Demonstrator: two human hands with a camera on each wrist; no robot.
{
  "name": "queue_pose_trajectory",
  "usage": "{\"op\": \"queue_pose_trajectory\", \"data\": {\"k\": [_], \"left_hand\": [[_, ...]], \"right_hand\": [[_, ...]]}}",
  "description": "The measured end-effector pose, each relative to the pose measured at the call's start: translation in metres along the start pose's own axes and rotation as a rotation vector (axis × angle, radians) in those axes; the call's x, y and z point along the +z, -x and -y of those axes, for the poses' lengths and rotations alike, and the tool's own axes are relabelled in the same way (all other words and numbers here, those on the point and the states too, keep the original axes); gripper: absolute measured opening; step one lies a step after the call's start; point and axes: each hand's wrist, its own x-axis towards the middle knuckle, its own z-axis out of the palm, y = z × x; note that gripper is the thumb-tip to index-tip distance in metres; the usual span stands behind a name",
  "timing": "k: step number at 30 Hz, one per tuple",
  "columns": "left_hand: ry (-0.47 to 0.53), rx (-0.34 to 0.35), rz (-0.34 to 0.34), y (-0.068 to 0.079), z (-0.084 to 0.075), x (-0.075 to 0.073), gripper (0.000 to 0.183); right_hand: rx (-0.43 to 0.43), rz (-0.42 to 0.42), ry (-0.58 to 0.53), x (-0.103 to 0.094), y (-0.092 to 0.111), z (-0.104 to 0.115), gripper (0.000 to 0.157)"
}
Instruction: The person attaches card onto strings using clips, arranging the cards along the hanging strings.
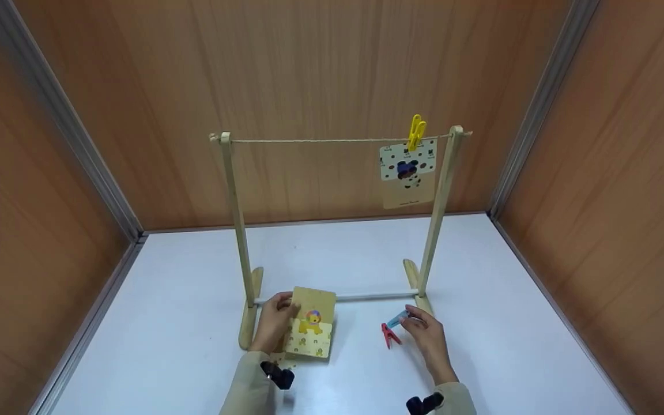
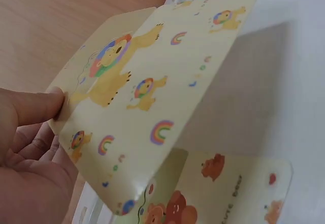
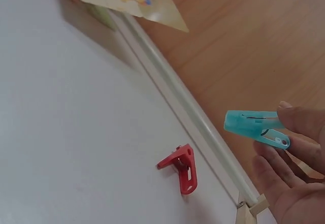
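My left hand (image 1: 275, 324) pinches the edge of a lion card (image 1: 312, 323), which stands tilted above the table. In the left wrist view, the thumb (image 2: 38, 107) presses on the lion card (image 2: 137, 82). Beneath it lies a bear card (image 2: 238, 188), partly covered. Between thumb and fingers, my right hand (image 1: 429, 340) holds a blue clothespin (image 1: 398, 319); the right wrist view shows the blue clothespin (image 3: 256, 125) with its tip pointing away from the fingers. A red clothespin (image 3: 182, 168) rests on the white table just beside the right hand.
A wooden frame (image 1: 440, 213) carries a string (image 1: 309, 140) between two posts. From the string near the right post hangs a dotted card (image 1: 408, 178), clipped by a yellow clothespin (image 1: 416, 132). A white crossbar (image 1: 375, 296) joins the frame's feet. Wood-grain walls (image 1: 614, 173) enclose the table.
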Motion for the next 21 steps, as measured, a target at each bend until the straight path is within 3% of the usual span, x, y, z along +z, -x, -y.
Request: {"op": "queue_pose_trajectory", "data": {"k": [9,15,21], "left_hand": [[0.101,0.069,-0.041,-0.002,-0.018,0.007,0.031],[0.156,0.087,-0.086,-0.007,-0.033,0.013,0.027],[0.244,0.125,-0.101,-0.009,-0.051,0.019,0.026]], "right_hand": [[-0.027,0.013,-0.075,0.001,-0.008,0.015,0.055],[-0.019,0.016,-0.065,0.004,-0.011,0.030,0.049],[-0.063,0.046,-0.069,0.010,-0.013,0.044,0.046]]}}
